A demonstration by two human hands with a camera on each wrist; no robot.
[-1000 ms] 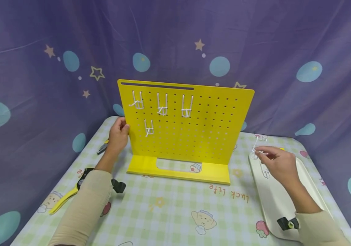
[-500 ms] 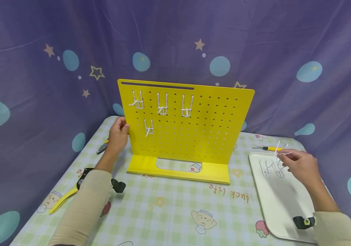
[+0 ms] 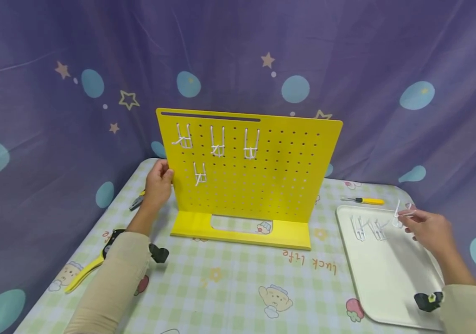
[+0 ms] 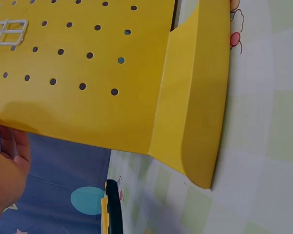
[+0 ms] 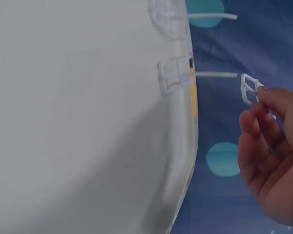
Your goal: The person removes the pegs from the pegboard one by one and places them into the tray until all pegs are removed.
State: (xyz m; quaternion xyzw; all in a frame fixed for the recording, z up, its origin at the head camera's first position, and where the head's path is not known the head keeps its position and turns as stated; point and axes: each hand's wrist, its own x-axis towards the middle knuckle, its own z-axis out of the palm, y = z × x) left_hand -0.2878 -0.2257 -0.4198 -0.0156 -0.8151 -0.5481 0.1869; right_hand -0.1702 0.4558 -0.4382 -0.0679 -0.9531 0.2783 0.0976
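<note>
The right hand (image 3: 431, 233) pinches a white wire hook (image 5: 243, 90) by its frame — probably light, stiff and slick, best held there. Two similar hooks (image 5: 184, 74) lie left of it in the tray (image 3: 388, 278). The left hand (image 3: 158, 186) grips the yellow pegboard's (image 3: 288, 195) side edge — likely rigid.

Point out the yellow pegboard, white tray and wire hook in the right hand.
Yellow pegboard (image 3: 244, 182), head view: perforated panel.
White tray (image 3: 388, 273), head view: bare floor.
Held wire hook (image 5: 243, 89), right wrist view: wire frame.
</note>
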